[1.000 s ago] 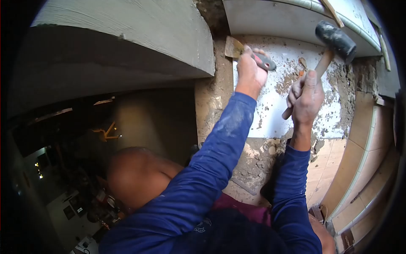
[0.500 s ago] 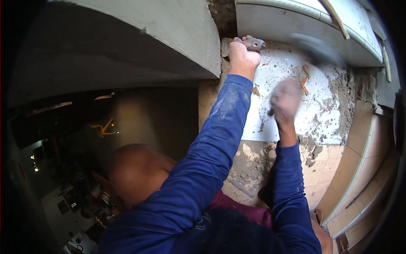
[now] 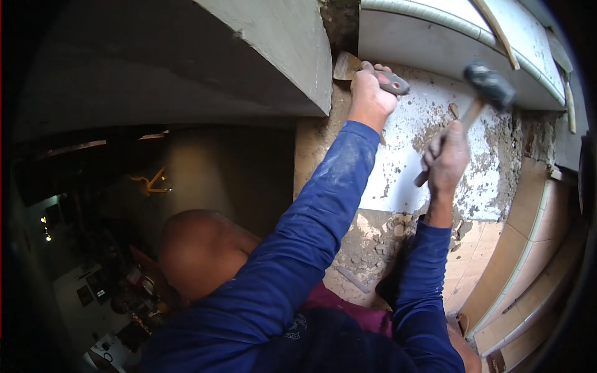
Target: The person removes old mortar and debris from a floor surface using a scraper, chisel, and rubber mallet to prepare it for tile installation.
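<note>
My left hand (image 3: pixel 371 93) is closed around the grey-and-red handle of a scraper (image 3: pixel 393 82). Its broad, dirty blade points left, against or close to the corner by the grey concrete edge. In my right hand (image 3: pixel 449 158) is a hammer (image 3: pixel 491 86), gripped by its wooden handle with the dark, heavy head raised to the upper right, apart from the scraper. Beneath both hands lies a white slab (image 3: pixel 398 177) spattered with mortar and crumbs. A small brown fragment (image 3: pixel 453 111) sits near the hammer handle.
A grey concrete block (image 3: pixel 280 46) juts in at upper left. Tiled steps (image 3: pixel 528 205) run down the right side. Mortar rubble (image 3: pixel 373 248) and a flat strip (image 3: pixel 353 279) lie below the slab. A wooden stick (image 3: pixel 497 34) rests on the upper ledge. My bent knee (image 3: pixel 199 252) is at left.
The right hand has moved right and the hammer, blurred before, now shows clearly. My left hand still grips the scraper; the view has shifted slightly, and more of the blade shows.
</note>
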A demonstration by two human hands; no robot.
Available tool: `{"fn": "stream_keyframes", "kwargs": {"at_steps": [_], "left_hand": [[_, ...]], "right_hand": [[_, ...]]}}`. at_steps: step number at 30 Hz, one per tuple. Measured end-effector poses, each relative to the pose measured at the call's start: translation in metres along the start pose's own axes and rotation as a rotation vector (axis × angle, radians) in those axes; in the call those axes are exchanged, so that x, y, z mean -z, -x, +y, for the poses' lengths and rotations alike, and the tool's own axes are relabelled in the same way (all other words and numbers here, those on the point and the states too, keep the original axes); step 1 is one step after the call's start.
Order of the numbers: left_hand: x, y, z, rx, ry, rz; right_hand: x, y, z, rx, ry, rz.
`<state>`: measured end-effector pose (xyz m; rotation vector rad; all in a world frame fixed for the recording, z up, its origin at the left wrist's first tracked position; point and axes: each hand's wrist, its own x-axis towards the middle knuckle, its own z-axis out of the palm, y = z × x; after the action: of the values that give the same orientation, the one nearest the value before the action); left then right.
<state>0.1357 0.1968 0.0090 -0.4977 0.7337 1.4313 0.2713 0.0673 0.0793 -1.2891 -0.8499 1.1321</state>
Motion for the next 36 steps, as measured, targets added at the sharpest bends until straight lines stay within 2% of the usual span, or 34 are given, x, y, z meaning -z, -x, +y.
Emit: {"fn": "stream_keyframes", "kwargs": {"at_steps": [3, 8, 10, 13, 14, 17, 18, 19, 21, 22, 23, 24, 27, 28, 29, 31, 33, 35, 36], "left_hand": [[-0.003, 0.002, -0.008, -0.001, 0.075, 0.095], [-0.006, -0.011, -0.002, 0.058, 0.211, -0.007], [-0.010, -0.012, 0.001, 0.032, 0.209, 0.038], [-0.016, -0.015, 0.002, -0.005, 0.258, 0.094], [-0.019, -0.015, 0.002, -0.013, 0.275, 0.114], [-0.026, -0.010, 0.002, -0.041, 0.279, 0.162], [-0.029, -0.007, 0.001, -0.051, 0.273, 0.172], [-0.026, -0.010, 0.001, -0.043, 0.226, 0.145], [-0.018, -0.022, 0.001, -0.029, 0.134, 0.074], [-0.019, -0.025, -0.002, -0.020, 0.187, 0.087], [-0.017, -0.024, -0.002, -0.017, 0.241, 0.113], [-0.010, -0.024, 0.000, -0.003, 0.265, 0.109], [-0.008, -0.020, 0.005, 0.025, 0.305, 0.106], [-0.010, -0.018, 0.008, 0.032, 0.300, 0.107], [-0.012, -0.015, 0.009, 0.041, 0.296, 0.109], [-0.018, -0.007, 0.017, 0.066, 0.295, 0.109], [-0.012, -0.009, 0.014, 0.032, 0.271, 0.066], [-0.006, -0.012, 0.021, 0.085, 0.322, 0.052], [-0.007, -0.009, 0.023, 0.093, 0.306, 0.058]], "right_hand": [[0.011, -0.005, -0.029, 0.007, 0.026, -0.008], [0.019, -0.009, -0.032, 0.060, 0.110, -0.001], [0.020, -0.010, -0.035, 0.058, 0.089, -0.011], [0.020, -0.016, -0.042, 0.154, 0.032, -0.016], [0.017, -0.016, -0.046, 0.184, -0.006, 0.047], [-0.008, -0.015, -0.042, 0.372, -0.312, 0.159], [-0.012, -0.011, -0.021, 0.420, -0.263, 0.035], [-0.006, -0.010, 0.018, 0.298, -0.161, -0.068], [-0.002, -0.017, 0.029, 0.069, 0.223, -0.142], [0.000, -0.020, 0.035, -0.028, 0.420, -0.210], [-0.003, -0.016, 0.015, -0.027, 0.337, -0.205], [-0.002, -0.009, -0.007, -0.135, 0.130, -0.165], [-0.022, -0.005, -0.032, 0.313, -0.363, 0.046], [-0.032, 0.002, -0.033, 0.323, -0.390, 0.099], [-0.006, -0.003, 0.015, 0.252, -0.052, -0.086], [-0.011, -0.016, 0.015, -0.020, 0.593, -0.317], [-0.005, -0.014, 0.004, 0.091, 0.529, -0.277], [-0.014, 0.000, -0.023, 0.018, 0.170, -0.107], [-0.021, 0.006, -0.025, 0.076, -0.124, -0.104]]}}
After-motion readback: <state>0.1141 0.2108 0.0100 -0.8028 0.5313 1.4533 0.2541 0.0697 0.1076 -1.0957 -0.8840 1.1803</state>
